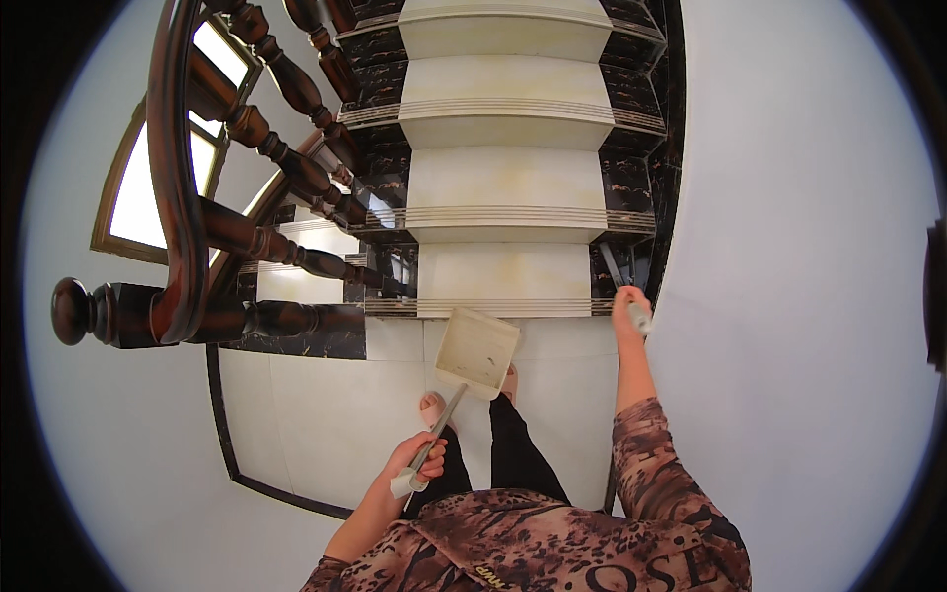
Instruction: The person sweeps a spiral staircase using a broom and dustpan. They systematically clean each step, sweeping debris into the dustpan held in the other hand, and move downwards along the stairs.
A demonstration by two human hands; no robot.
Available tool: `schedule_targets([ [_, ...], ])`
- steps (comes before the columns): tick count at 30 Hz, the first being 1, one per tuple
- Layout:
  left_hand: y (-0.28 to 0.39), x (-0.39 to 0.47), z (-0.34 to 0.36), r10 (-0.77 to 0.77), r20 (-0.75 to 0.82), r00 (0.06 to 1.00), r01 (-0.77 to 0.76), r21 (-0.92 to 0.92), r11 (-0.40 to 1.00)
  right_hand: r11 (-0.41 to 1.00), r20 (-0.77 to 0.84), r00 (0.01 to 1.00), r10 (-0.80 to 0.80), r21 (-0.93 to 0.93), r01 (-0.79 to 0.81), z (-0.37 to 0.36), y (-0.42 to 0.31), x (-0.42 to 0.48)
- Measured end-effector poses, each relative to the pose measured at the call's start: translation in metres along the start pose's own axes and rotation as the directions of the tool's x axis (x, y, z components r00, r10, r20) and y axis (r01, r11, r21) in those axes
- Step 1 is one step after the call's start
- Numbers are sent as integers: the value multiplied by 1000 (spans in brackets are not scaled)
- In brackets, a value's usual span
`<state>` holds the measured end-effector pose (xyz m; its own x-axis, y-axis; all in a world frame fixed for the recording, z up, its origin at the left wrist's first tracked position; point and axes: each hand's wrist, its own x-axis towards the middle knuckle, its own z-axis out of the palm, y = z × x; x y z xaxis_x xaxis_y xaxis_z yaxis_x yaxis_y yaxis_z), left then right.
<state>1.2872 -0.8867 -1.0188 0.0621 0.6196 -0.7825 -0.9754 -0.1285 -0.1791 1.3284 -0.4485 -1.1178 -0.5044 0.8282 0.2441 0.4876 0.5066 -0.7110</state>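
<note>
My left hand (pixel 427 455) is closed around the metal handle of a long-handled dustpan (pixel 477 351). The pan, pale plastic with a few dark bits in it, hangs over my feet near the front edge of the lowest step in view. At the right side my right hand (pixel 632 307) grips a light-coloured handle (pixel 638 318), held near the wall. A narrow grey shaft (pixel 612 265) runs from that hand over the black marble border of the step. What sits on the shaft's far end cannot be made out.
Cream steps (pixel 504 270) with black marble sides rise ahead. A dark wooden banister (pixel 174 185) with turned balusters and a newel post (pixel 133 314) stands on the left, windows behind it. A white wall (pixel 784 296) runs along the right. Pale tiles (pixel 333 422) lie underfoot.
</note>
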Motion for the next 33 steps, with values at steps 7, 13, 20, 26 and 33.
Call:
schedule_targets([
  [7,9,-21,-43,26,39,999,-24,-42,999,981,234,972,20,185,-65,22,-88,-113],
  [13,15,-48,-76,48,75,996,-41,-92,995,938,444,894,63,280,-205,29,-111,-125],
  [20,15,-69,-113,105,30,994,-103,-80,992,949,471,882,-3,279,-146,90,-125,-114],
  [26,25,-68,-145,101,32,994,-97,-96,991,964,600,786,-148,265,-21,68,-156,-160],
  [33,36,-36,-148,102,7,995,-101,-76,992,784,562,803,199,400,-474,23,-144,-157],
])
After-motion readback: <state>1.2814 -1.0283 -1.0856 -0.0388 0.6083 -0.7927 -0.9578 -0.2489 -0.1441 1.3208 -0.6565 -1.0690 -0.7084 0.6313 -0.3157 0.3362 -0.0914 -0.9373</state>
